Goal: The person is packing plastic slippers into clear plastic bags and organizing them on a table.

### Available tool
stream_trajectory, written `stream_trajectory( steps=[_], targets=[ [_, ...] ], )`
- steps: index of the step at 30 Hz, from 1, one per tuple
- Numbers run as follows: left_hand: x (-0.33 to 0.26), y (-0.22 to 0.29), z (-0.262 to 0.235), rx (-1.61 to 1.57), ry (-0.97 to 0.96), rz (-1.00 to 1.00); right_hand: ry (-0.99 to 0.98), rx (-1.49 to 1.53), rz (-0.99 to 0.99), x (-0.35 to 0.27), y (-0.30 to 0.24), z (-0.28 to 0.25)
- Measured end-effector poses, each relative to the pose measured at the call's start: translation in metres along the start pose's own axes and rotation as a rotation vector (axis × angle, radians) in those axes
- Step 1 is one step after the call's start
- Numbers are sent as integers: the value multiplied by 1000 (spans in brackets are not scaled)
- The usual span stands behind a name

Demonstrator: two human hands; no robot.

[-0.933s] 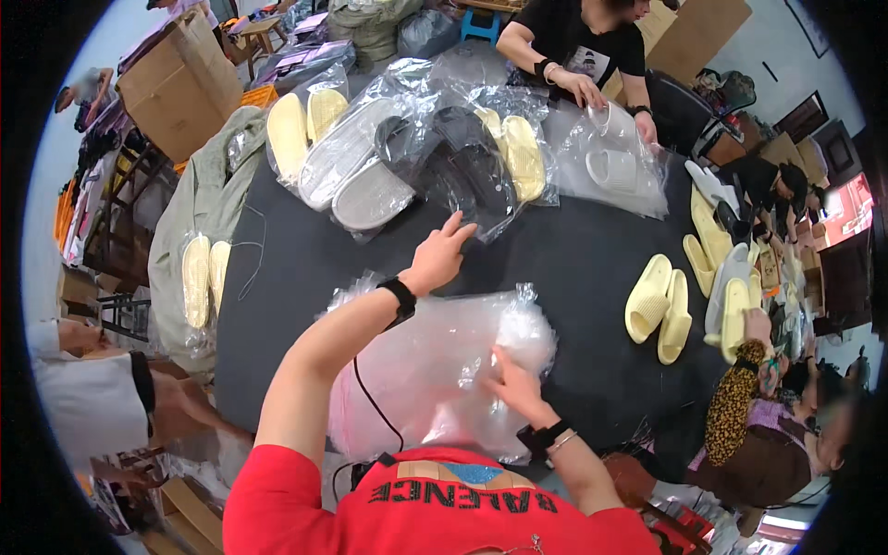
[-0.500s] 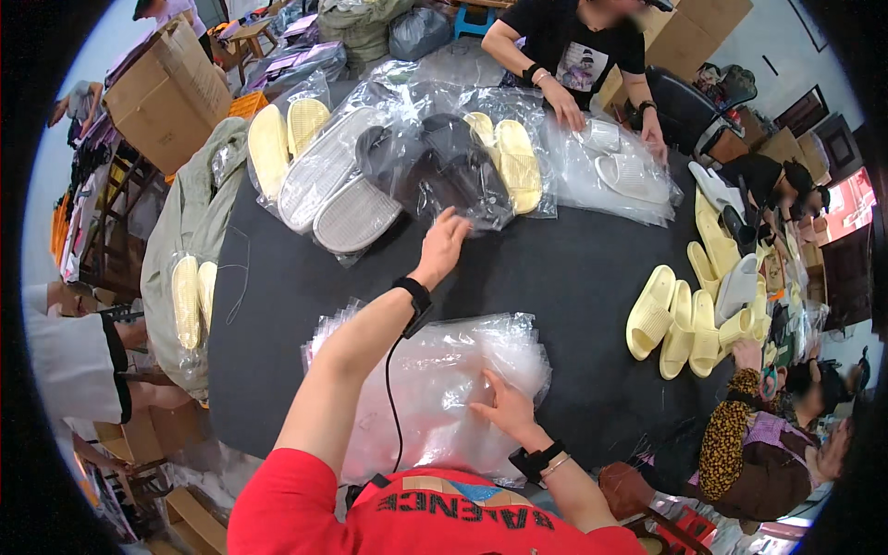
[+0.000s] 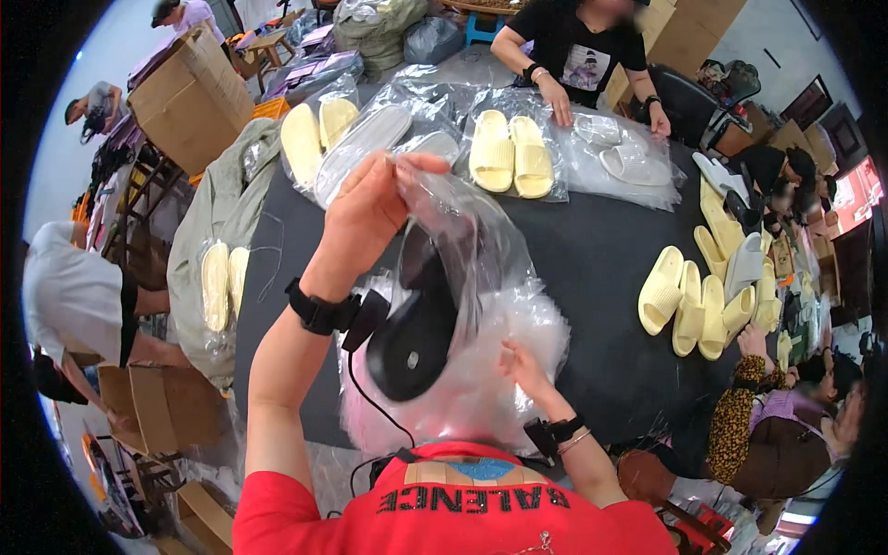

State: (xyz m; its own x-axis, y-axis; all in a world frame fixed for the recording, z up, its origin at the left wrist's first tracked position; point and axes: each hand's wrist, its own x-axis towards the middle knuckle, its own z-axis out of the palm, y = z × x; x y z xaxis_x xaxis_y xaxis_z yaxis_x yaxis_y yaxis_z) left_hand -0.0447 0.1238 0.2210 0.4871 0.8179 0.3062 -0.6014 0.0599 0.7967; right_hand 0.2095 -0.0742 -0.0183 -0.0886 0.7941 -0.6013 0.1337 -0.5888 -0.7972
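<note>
My left hand (image 3: 365, 217) is raised and pinches the top edge of a clear plastic bag (image 3: 495, 245). Inside that bag hang black slippers (image 3: 413, 351), soles partly toward me, over a stack of empty clear plastic bags (image 3: 481, 402) at the table's near edge. My right hand (image 3: 525, 368) is above the right side of this stack, fingers a little apart, with nothing visible in it. Whether it touches the bags is unclear. Beyond the left hand lie bagged pale yellow slippers (image 3: 513, 157) and bagged grey slippers (image 3: 377, 139).
Opposite me a person in black (image 3: 578, 69) handles bagged white slippers (image 3: 638, 162) on the dark table (image 3: 601, 268). Loose yellow slippers (image 3: 689, 305) line the right side, where another person reaches in. Green cloth with a bagged yellow pair (image 3: 215, 287) borders the left edge.
My left hand has lifted the bagged black slippers off the far row and brought them toward me. The bagged yellow pair behind is now uncovered. My right hand has risen slightly from the bag stack.
</note>
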Motion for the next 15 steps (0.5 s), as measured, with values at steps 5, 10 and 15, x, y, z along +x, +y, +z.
stream_trajectory(
  steps=[5,10,15],
  targets=[
    [-53,24,30,-236,-281,68,-257,1142,-153,-33,-52,26],
    [-112,39,-12,297,96,-150,43,840,-274,-49,-22,17],
    [-207,-2,-65,648,703,-276,303,553,-78,-61,32,9]
  ],
)
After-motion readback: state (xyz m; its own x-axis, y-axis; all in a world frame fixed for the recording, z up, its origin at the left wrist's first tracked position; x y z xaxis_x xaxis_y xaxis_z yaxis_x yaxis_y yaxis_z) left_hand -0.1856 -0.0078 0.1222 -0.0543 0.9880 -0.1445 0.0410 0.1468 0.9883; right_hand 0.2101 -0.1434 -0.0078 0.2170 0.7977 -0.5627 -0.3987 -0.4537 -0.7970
